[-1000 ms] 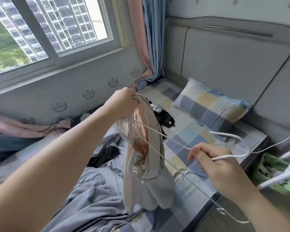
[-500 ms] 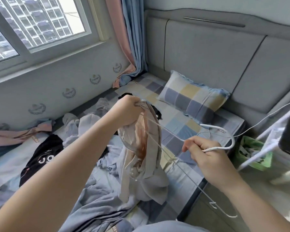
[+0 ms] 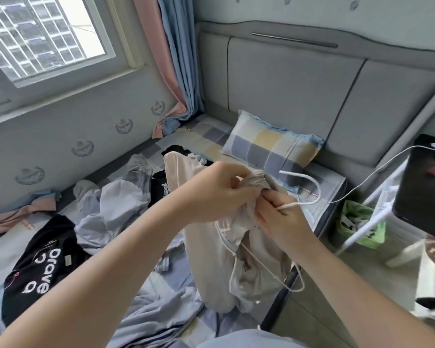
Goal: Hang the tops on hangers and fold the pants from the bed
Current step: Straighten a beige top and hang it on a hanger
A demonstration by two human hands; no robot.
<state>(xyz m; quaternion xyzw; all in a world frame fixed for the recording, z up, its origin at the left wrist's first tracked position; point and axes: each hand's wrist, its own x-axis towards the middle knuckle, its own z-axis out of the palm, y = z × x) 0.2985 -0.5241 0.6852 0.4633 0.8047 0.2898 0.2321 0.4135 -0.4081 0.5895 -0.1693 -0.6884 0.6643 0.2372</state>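
Observation:
My left hand [image 3: 221,189] grips the bunched collar of a beige zip-up top [image 3: 211,267] that hangs over the bed's edge. My right hand [image 3: 279,217] holds a white wire hanger [image 3: 309,182] just below its hook and sits pressed against the same collar. The hanger's lower wires run inside the top and loop out near its hem. More clothes lie on the bed: a black printed t-shirt [image 3: 38,267], pale grey garments [image 3: 116,197] and a blue-grey one [image 3: 158,312].
A checked pillow [image 3: 269,144] leans on the grey headboard [image 3: 299,81]. Right of the bed stand a green basket [image 3: 357,222], a white rack [image 3: 377,209] and a black object [image 3: 425,182] with a white cable. The window and curtains are at the back left.
My hands have come together: the right hand moved left with the hanger up to the collar. The hanger, earlier stretched outside the top, now sits mostly inside it.

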